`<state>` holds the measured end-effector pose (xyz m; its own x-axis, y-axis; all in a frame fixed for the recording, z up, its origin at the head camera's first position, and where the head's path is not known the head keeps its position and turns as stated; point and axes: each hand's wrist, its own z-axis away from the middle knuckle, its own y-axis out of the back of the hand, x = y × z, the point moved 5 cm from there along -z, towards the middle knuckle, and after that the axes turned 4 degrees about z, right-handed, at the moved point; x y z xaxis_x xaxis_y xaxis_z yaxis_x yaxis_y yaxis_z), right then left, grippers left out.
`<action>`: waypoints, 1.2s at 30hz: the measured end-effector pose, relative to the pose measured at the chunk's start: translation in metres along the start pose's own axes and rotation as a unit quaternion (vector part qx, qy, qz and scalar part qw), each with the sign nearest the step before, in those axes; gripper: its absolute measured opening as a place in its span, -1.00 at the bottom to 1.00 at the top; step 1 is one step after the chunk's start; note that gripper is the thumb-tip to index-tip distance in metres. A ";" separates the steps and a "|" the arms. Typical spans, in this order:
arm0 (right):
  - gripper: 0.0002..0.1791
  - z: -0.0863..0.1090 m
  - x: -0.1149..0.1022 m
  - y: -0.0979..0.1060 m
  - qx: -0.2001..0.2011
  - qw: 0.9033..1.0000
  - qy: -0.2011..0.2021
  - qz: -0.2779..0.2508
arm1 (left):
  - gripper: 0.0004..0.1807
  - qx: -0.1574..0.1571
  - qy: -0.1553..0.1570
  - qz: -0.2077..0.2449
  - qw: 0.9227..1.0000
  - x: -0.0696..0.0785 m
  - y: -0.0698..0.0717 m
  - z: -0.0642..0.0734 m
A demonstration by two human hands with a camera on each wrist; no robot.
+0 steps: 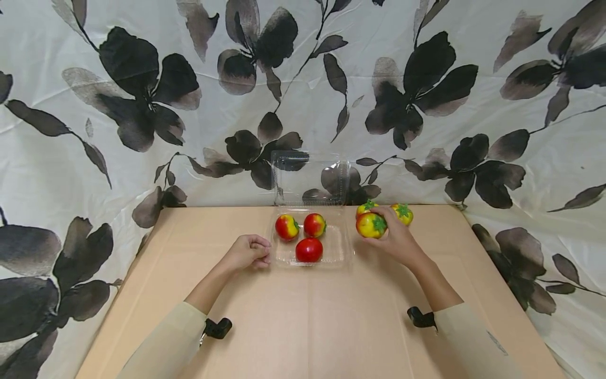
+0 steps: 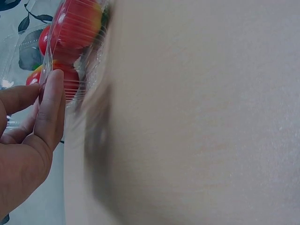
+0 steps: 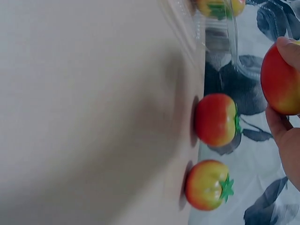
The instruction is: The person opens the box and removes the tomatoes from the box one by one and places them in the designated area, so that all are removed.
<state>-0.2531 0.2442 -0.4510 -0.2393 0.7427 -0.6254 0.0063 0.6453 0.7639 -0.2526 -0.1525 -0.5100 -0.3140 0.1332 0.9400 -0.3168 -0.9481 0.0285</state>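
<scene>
A clear plastic clamshell box (image 1: 337,258) sits at the table's back edge with its lid (image 1: 307,181) raised. Three red and yellow tomatoes, one of them nearly all red (image 1: 309,250), are inside. My left hand (image 1: 247,252) is at the box's left side; in the left wrist view its thumb and fingers pinch the clear rim (image 2: 48,61). To the right of the box, my right hand (image 1: 396,237) grips a red-yellow tomato (image 3: 279,82), lifted off the table. Two more tomatoes with green star-shaped tops, one redder (image 3: 215,119) and one yellower (image 3: 204,185), stand behind that hand.
Tan cardboard (image 1: 307,321) covers the tabletop. Behind it hangs a white cloth (image 1: 322,121) with dark flower prints, close behind the box lid. A black wrist camera sits on each sleeve.
</scene>
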 end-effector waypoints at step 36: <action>-0.12 -0.004 0.083 0.081 0.070 0.995 -0.067 0.025 | -0.72 -0.007 -0.004 -0.008 1.000 0.000 0.001 -0.001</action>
<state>-0.2762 0.3577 -0.4406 -0.1034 0.7859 -0.6096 0.1534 0.6182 0.7709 -0.2537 -0.1529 -0.5106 -0.3016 0.1465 0.9421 -0.3341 -0.9417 0.0395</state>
